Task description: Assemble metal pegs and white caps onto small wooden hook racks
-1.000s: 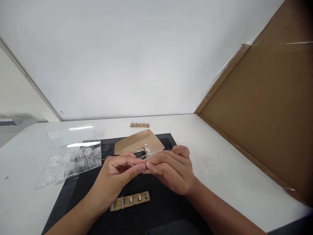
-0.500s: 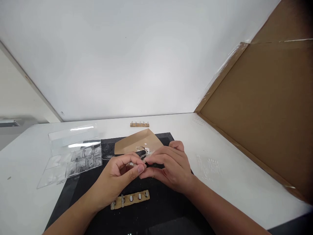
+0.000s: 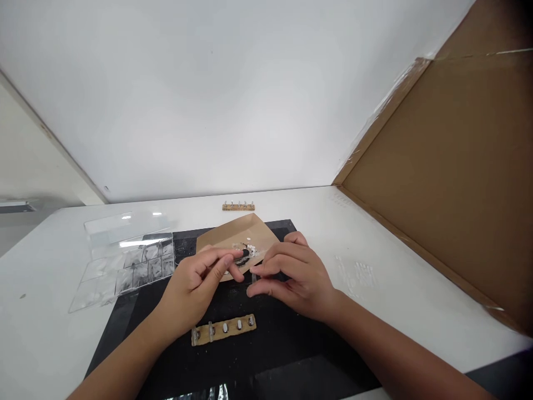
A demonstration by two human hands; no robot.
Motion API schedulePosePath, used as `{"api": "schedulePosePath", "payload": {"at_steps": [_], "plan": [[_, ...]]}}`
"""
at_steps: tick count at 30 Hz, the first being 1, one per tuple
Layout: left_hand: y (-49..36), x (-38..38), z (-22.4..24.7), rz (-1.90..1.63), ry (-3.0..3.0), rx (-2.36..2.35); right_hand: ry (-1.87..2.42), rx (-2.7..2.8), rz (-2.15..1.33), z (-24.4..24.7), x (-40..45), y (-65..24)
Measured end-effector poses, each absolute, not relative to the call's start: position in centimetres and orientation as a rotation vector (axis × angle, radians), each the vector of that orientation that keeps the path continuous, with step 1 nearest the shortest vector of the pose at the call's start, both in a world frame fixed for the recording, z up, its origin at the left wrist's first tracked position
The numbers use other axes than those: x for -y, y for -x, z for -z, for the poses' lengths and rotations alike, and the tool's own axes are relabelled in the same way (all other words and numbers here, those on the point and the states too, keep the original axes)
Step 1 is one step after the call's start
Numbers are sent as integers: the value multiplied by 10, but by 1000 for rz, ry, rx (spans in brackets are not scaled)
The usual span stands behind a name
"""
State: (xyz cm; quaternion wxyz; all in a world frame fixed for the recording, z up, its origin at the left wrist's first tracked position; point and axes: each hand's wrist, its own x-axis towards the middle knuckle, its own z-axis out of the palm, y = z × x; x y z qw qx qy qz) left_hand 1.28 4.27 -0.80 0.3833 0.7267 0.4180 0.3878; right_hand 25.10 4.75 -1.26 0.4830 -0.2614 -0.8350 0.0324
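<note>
The right hand (image 3: 297,278) gripped a small clear piece (image 3: 254,278) between thumb and forefinger, upright above the black mat (image 3: 266,344), near the card tray (image 3: 237,226). The left hand (image 3: 189,286) was curled beside it, thumb against forefinger; whether it held anything could not be told. The near strip (image 3: 232,326) lay on the mat, clear pieces at its left end, white pads on other pegs; white bits (image 3: 252,250) lay in the tray.

Handling, as judged: so thin a piece was best pinched lightly by its edges, its faces free of fingerprints, turned slowly and kept low over the mat in case it slipped.

Obscured: fingertips covered the ends of the piece, so its shape was uncertain. The dark stick (image 3: 245,253) was partly hidden by the left fingers, contact unclear. Glare blurred the case (image 3: 145,243), and the mat's near edge was cut off.
</note>
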Motion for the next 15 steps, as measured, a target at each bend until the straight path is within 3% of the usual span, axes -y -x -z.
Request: {"api": "schedulePosePath", "payload": {"at_steps": [7,15], "plan": [[-14,-41,25,-1249,-2229,-1208,619,2211,-384,36,-33,-264],[-14,-42,25,-1164,-2500,-1138,559,2352,-400,43,-35,-262]]}}
